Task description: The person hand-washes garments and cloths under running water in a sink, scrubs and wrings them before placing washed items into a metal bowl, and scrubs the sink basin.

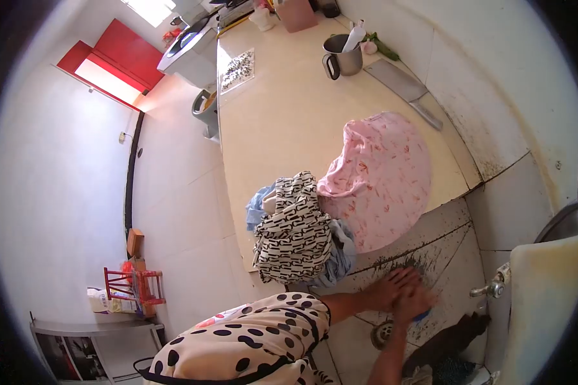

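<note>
My left hand [386,294] and my right hand [412,305] are pressed together low over the tiled sink [453,273], their fingers curled against each other and partly blurred. A small blue thing [422,316] shows at the edge of my right hand; its kind is hidden. Dark flecks [408,260] are scattered over the tiles by my fingers. Just below my hands is a round drain [383,333]. A dark, wet-looking cloth [453,346] lies to their right. My left arm comes out of a polka-dot sleeve [257,330].
On the counter [282,128] lie a patterned black-and-white cloth [295,228], a pink cloth [392,173] overhanging the sink, and a cleaver [397,83]. A metal mug [343,58] stands farther back. A tap [491,289] juts out at right. A red stool [135,285] is at left.
</note>
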A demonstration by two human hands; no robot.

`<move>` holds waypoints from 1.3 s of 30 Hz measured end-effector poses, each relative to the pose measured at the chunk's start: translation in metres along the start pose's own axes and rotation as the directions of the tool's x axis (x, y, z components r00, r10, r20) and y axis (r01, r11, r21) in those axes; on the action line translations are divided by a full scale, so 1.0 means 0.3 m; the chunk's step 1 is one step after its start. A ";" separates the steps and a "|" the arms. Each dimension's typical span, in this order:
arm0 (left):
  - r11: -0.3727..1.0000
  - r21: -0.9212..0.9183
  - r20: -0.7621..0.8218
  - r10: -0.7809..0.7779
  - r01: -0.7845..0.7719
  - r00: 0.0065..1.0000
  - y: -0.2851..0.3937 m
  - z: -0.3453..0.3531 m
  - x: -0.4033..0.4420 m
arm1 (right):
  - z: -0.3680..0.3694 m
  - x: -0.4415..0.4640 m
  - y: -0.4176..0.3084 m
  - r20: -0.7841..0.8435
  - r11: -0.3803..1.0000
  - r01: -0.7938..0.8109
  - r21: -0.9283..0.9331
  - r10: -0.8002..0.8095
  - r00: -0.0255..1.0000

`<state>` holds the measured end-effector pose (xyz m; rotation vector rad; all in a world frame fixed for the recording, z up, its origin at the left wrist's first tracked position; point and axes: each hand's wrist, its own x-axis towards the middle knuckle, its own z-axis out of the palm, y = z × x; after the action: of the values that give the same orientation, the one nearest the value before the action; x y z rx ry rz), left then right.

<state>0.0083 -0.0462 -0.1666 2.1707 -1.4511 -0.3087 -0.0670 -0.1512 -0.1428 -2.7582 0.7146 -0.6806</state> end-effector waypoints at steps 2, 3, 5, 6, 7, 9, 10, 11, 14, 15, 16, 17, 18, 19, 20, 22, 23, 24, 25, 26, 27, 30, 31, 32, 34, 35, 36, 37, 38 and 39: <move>0.994 -0.114 -0.048 -0.009 0.004 0.999 0.026 -0.020 -0.002 | 0.049 0.146 0.125 0.038 0.993 -0.103 0.065 0.101 0.994; 0.994 -0.108 -0.033 -0.014 0.010 0.999 0.040 -0.025 -0.002 | 0.042 0.191 0.154 0.094 0.971 -0.204 0.127 0.193 0.977; 0.996 -0.082 -0.014 -0.018 0.017 1.000 0.043 -0.057 0.003 | 0.027 0.215 0.135 0.001 0.938 -0.258 0.230 0.265 0.964; 0.994 -0.111 -0.012 -0.021 0.019 1.000 0.043 -0.068 0.006 | 0.020 0.223 0.112 -0.043 0.917 -0.276 0.287 0.300 0.953; 0.990 -0.141 -0.007 -0.023 0.022 1.000 0.041 -0.069 0.005 | 0.017 0.198 0.091 -0.033 0.954 -0.246 0.171 0.255 0.966; 0.992 -0.122 -0.019 -0.013 0.011 1.000 0.036 -0.051 0.002 | 0.003 0.065 0.045 0.010 0.983 -0.173 -0.069 0.174 0.985; 0.997 -0.073 -0.037 -0.001 -0.002 0.999 0.030 -0.029 -0.002 | -0.029 -0.015 -0.012 -0.049 0.987 -0.156 -0.027 0.155 0.987; 1.000 -0.021 -0.057 0.009 -0.010 0.998 0.019 -0.014 0.001 | -0.044 -0.061 -0.052 -0.107 0.991 -0.132 0.017 0.133 0.985; 0.966 -0.260 -0.079 -0.021 0.000 0.997 0.027 -0.018 -0.004 | 0.058 -0.068 0.064 0.028 0.986 -0.128 -0.105 0.132 0.991; 0.978 -0.206 -0.132 -0.008 -0.019 0.991 0.001 0.029 -0.003 | 0.065 0.034 0.122 0.183 0.972 -0.024 -0.236 0.068 0.981; 0.983 -0.176 -0.172 0.027 -0.057 0.985 -0.007 0.035 0.009 | 0.079 0.108 0.147 0.160 0.883 -0.400 0.245 0.370 0.915; 0.985 -0.162 -0.164 0.026 -0.053 0.986 -0.007 0.050 0.004 | 0.084 0.123 0.172 0.069 0.966 -0.241 0.090 0.236 0.969; 0.972 -0.231 -0.116 0.022 -0.048 0.993 -0.002 0.013 0.006 | 0.137 0.104 0.206 0.043 0.974 -0.225 0.014 0.224 0.974; 0.987 -0.153 -0.035 -0.045 0.039 0.998 0.022 -0.007 0.017 | 0.187 0.086 0.243 0.016 0.975 -0.212 -0.063 0.213 0.977; 0.989 -0.150 -0.077 -0.026 0.014 0.997 0.031 -0.015 0.018 | 0.082 0.141 0.180 0.108 0.932 -0.362 -0.021 0.362 0.926; 0.999 0.018 0.033 -0.047 0.047 0.998 0.019 0.010 0.023 | -0.015 0.183 0.152 0.068 0.794 -0.492 0.356 0.503 0.861; 0.999 0.028 0.063 -0.046 0.044 0.997 0.041 0.004 0.030 | -0.033 0.176 0.134 -0.013 0.689 -0.501 0.523 0.595 0.804; 0.997 0.053 0.092 -0.058 0.054 0.994 0.053 -0.026 0.033 | -0.058 0.173 0.109 -0.065 0.562 -0.463 0.685 0.681 0.730; 0.994 0.088 0.112 -0.074 0.064 0.991 0.064 -0.063 0.034 | -0.142 0.173 0.078 -0.096 0.535 -0.435 0.725 0.703 0.705; 0.993 0.105 0.106 -0.069 0.058 0.992 0.053 -0.056 0.034 | -0.230 0.165 0.062 -0.131 0.513 -0.401 0.759 0.724 0.678; 0.992 0.119 0.099 -0.062 0.050 0.993 0.048 -0.045 0.031 | -0.310 0.174 0.049 -0.165 0.494 -0.366 0.789 0.744 0.648; 0.996 0.087 0.067 -0.039 0.033 0.997 0.051 -0.039 0.025 | -0.479 0.308 -0.012 -0.041 0.650 -0.376 0.661 0.532 0.846; 0.996 0.080 0.053 -0.038 0.034 0.998 0.053 -0.039 0.024 | -0.499 0.349 -0.014 -0.075 0.789 -0.380 0.483 0.470 0.880; 0.997 0.074 0.034 -0.040 0.038 0.999 0.051 -0.039 0.027 | -0.508 0.392 -0.013 -0.095 0.891 -0.356 0.283 0.395 0.914; 0.996 0.077 0.060 -0.043 0.039 0.997 0.045 -0.038 0.022 | -0.501 0.411 0.003 -0.129 0.948 -0.281 0.152 0.301 0.945; 0.996 0.078 0.076 -0.042 0.036 0.996 0.041 -0.036 0.021 | -0.491 0.405 0.020 -0.166 0.941 -0.249 0.229 0.290 0.942; 0.996 0.078 0.079 -0.048 0.041 0.996 0.044 -0.043 0.020 | -0.490 0.396 0.037 -0.202 0.928 -0.218 0.303 0.286 0.937; 0.996 0.077 0.082 -0.051 0.045 0.995 0.050 -0.058 0.023 | -0.514 0.392 0.050 -0.094 0.874 -0.317 0.369 0.375 0.922; 0.996 0.076 0.081 -0.054 0.048 0.995 0.054 -0.065 0.026 | -0.509 0.389 0.064 -0.076 0.836 -0.310 0.452 0.383 0.921; 0.996 0.073 0.084 -0.058 0.052 0.995 0.054 -0.061 0.025 | -0.503 0.393 0.070 -0.058 0.792 -0.300 0.531 0.387 0.920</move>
<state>0.0066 -0.0528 -0.1420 2.2831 -1.4705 -0.3795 -0.0573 -0.2416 0.0270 -2.0301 0.8889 -0.8718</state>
